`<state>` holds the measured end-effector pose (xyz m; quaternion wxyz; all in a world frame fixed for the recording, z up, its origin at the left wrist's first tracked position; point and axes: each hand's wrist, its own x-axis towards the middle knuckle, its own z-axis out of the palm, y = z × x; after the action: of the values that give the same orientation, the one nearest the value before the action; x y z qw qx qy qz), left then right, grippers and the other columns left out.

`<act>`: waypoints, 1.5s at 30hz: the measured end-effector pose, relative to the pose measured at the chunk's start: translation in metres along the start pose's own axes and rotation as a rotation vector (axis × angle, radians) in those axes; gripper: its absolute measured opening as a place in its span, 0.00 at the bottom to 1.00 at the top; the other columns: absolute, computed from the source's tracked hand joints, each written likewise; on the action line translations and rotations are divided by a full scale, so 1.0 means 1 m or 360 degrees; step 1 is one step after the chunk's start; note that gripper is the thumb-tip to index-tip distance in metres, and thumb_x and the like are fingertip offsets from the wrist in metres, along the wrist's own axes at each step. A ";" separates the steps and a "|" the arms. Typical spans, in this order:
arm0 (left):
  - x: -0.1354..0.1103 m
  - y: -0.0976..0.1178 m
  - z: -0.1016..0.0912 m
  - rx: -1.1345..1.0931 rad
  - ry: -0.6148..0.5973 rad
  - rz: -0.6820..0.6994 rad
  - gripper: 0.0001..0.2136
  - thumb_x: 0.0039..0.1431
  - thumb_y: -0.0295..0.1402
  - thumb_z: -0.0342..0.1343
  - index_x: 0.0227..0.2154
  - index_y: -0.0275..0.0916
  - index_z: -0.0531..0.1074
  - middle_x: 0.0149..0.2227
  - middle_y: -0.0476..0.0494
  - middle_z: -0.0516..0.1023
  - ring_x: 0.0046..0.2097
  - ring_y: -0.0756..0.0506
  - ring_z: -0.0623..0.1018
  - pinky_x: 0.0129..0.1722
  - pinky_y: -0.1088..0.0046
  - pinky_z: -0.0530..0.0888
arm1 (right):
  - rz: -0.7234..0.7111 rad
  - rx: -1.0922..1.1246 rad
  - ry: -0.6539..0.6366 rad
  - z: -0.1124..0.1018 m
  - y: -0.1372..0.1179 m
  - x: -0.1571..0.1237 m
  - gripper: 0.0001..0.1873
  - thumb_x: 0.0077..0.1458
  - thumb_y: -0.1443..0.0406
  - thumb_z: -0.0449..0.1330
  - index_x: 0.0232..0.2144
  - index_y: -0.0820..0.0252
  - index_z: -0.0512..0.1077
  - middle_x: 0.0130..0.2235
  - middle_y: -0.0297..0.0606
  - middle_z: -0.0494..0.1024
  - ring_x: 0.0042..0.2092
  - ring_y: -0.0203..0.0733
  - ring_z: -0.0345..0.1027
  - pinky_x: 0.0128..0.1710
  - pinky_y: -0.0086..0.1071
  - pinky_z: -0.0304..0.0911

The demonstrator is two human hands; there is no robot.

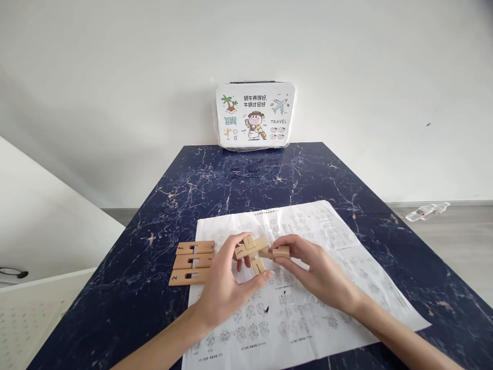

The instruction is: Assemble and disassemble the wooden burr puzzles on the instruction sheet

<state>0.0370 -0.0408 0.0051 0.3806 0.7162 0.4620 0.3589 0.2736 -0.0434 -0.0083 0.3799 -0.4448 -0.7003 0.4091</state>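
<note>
Above the printed sheet [300, 226], my left hand [227, 277] holds a small cluster of interlocked wooden puzzle pieces [250, 249], one marked 3. Its thumb and fingers wrap around the cluster from the left and below. On the other side, my right hand [304, 254] pinches a wooden piece with a rounded end [281, 252], which meets the cluster's right side. How far that piece sits inside the cluster I cannot tell. Three flat slotted wooden pieces [192, 262] with numbers on them lie side by side just left of my left hand, which partly covers them.
A white case [255, 115] with cartoon prints, wrapped in clear plastic, stands at the table's far edge against the wall. The table [246, 180] is dark blue with a marble pattern. Small black scraps [266, 310] lie on the sheet. Clear plastic bottles [427, 210] lie on the floor at right.
</note>
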 end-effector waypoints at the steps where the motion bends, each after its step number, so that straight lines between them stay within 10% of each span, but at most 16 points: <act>1: 0.000 -0.001 0.000 0.0026 -0.0004 0.0024 0.28 0.65 0.47 0.68 0.62 0.49 0.65 0.50 0.44 0.77 0.45 0.42 0.78 0.44 0.62 0.78 | -0.0100 -0.0106 0.0022 0.001 0.001 0.000 0.09 0.74 0.57 0.59 0.51 0.53 0.73 0.52 0.46 0.79 0.50 0.50 0.78 0.50 0.48 0.77; 12: 0.000 -0.004 0.003 0.0141 -0.0006 0.0068 0.29 0.65 0.49 0.68 0.63 0.53 0.64 0.56 0.45 0.77 0.52 0.40 0.81 0.47 0.61 0.82 | -0.0642 -0.0486 0.0124 0.001 0.001 -0.006 0.09 0.75 0.67 0.58 0.54 0.54 0.72 0.52 0.45 0.73 0.46 0.46 0.81 0.42 0.40 0.81; 20: 0.001 -0.003 0.004 0.0146 0.0028 0.0066 0.28 0.64 0.50 0.68 0.61 0.51 0.65 0.52 0.44 0.78 0.47 0.39 0.82 0.40 0.63 0.82 | -0.0723 -0.0519 0.0176 0.002 0.000 -0.006 0.19 0.77 0.66 0.56 0.66 0.56 0.66 0.49 0.45 0.74 0.45 0.46 0.81 0.43 0.40 0.83; 29: -0.001 -0.005 0.003 0.0160 -0.0049 0.0060 0.28 0.64 0.52 0.68 0.61 0.52 0.65 0.49 0.45 0.79 0.42 0.41 0.80 0.39 0.62 0.80 | -0.0788 -0.0624 0.0375 0.004 0.003 -0.009 0.12 0.76 0.59 0.60 0.57 0.53 0.69 0.45 0.41 0.86 0.35 0.41 0.84 0.34 0.33 0.82; 45: -0.002 -0.007 0.007 0.0229 -0.0164 0.0087 0.28 0.64 0.47 0.70 0.60 0.53 0.63 0.48 0.48 0.76 0.39 0.45 0.78 0.40 0.64 0.79 | -0.0908 -0.0639 0.0312 0.004 -0.003 -0.006 0.16 0.73 0.71 0.61 0.59 0.57 0.73 0.48 0.44 0.85 0.46 0.46 0.84 0.42 0.37 0.83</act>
<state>0.0397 -0.0421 -0.0042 0.3415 0.7714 0.4468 0.2978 0.2706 -0.0507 -0.0079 0.4492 -0.3342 -0.8229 0.0965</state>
